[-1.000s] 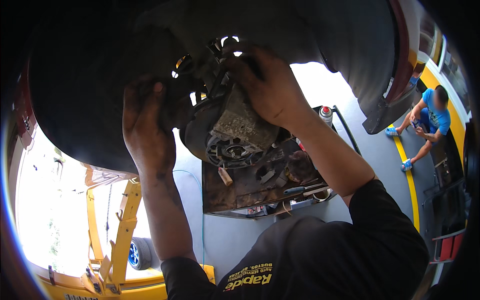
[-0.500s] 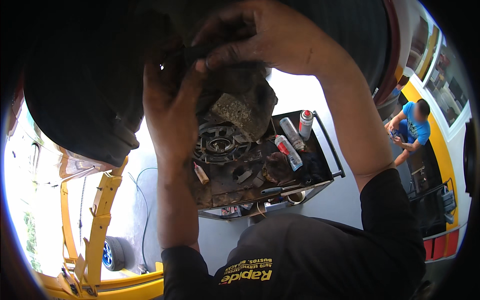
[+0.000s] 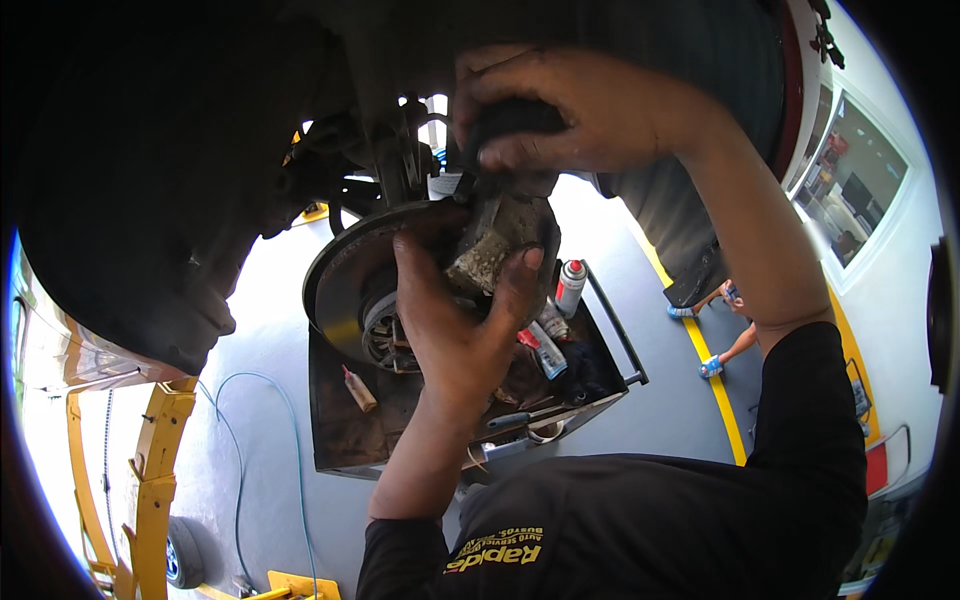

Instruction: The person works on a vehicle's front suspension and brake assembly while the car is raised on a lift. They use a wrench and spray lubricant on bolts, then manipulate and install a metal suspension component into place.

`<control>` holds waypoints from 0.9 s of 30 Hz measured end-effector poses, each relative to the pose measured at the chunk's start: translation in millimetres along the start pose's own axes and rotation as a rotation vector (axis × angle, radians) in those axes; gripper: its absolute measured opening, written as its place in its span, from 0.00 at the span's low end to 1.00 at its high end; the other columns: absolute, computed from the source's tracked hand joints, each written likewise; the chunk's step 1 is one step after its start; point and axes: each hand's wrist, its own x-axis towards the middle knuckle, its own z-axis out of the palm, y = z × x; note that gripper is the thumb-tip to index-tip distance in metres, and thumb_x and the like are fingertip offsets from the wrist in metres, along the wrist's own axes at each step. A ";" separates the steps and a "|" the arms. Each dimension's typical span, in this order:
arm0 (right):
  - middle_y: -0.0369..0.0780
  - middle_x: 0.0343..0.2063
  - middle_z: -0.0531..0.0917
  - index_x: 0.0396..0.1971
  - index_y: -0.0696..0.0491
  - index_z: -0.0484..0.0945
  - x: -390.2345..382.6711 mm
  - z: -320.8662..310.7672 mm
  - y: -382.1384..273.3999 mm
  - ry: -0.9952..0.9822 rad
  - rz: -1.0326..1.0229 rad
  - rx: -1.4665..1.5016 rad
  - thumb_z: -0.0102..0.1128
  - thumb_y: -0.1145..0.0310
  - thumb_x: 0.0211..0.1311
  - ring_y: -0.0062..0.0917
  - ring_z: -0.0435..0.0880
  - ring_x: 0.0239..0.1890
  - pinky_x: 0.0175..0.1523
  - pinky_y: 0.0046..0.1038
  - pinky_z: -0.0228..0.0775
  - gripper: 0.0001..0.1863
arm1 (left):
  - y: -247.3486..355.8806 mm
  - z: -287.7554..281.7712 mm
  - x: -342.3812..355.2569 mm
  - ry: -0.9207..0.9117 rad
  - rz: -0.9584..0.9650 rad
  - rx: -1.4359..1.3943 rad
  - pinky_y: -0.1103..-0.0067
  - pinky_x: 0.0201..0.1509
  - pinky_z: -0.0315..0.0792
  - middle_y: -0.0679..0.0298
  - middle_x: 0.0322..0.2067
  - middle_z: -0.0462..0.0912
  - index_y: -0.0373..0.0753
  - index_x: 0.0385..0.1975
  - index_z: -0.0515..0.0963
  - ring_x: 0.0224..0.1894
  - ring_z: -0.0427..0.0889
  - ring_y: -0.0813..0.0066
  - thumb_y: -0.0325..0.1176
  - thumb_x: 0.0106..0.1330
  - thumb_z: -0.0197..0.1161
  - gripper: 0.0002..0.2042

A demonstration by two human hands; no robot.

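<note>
Under the raised vehicle, a grimy brake caliper point(image 3: 505, 235) sits beside the rim of a round brake disc point(image 3: 335, 275). My left hand point(image 3: 450, 335) grips the caliper from below, thumb on its right side and forefinger up its left; the other fingers are hidden behind. Above it, my right hand point(image 3: 600, 115) is closed round a black rounded part point(image 3: 515, 120) at the caliper's upper end. Shadow hides what that part is and whether it is joined to the caliper.
A dark tool cart point(image 3: 335, 430) below carries a red-capped spray can point(image 3: 570, 285), a second can point(image 3: 545, 350), a small bottle point(image 3: 360, 390) and a dark-handled tool point(image 3: 510, 420). A yellow lift post point(image 3: 155, 480) stands left. Another person's arm point(image 3: 740, 345) shows at right.
My view has shifted, bringing the disc into sight. My left hand has moved down and right onto the caliper. My right hand is lower and still closed round a dark part.
</note>
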 end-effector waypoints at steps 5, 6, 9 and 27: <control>0.38 0.42 0.80 0.42 0.56 0.81 19.6 -18.7 -10.6 -0.182 0.284 0.130 0.72 0.67 0.61 0.28 0.81 0.51 0.59 0.31 0.72 0.13 | -23.6 3.2 2.6 0.035 0.234 0.001 0.68 0.48 0.74 0.51 0.42 0.77 0.30 0.50 0.75 0.42 0.80 0.56 0.36 0.55 0.80 0.27; 0.38 0.41 0.81 0.41 0.56 0.81 22.6 -23.5 -10.7 -0.214 0.249 0.178 0.72 0.68 0.61 0.28 0.81 0.50 0.59 0.30 0.72 0.13 | -27.6 3.7 2.6 0.039 0.234 -0.053 0.68 0.48 0.74 0.50 0.42 0.77 0.30 0.49 0.75 0.42 0.80 0.55 0.36 0.55 0.80 0.27; 0.37 0.38 0.82 0.40 0.57 0.80 29.4 -28.0 -9.0 -0.294 0.314 0.092 0.72 0.68 0.60 0.25 0.82 0.48 0.58 0.29 0.72 0.12 | -34.6 4.9 4.0 0.034 0.289 -0.092 0.67 0.44 0.76 0.49 0.40 0.78 0.29 0.49 0.75 0.39 0.81 0.54 0.37 0.53 0.81 0.28; 0.40 0.38 0.78 0.36 0.58 0.79 45.7 -2.4 -57.0 -0.238 0.362 0.041 0.68 0.68 0.63 0.33 0.80 0.46 0.54 0.36 0.72 0.10 | -45.0 -2.2 24.1 -0.155 0.258 -0.532 0.76 0.47 0.79 0.57 0.37 0.87 0.31 0.47 0.78 0.38 0.87 0.72 0.31 0.53 0.79 0.23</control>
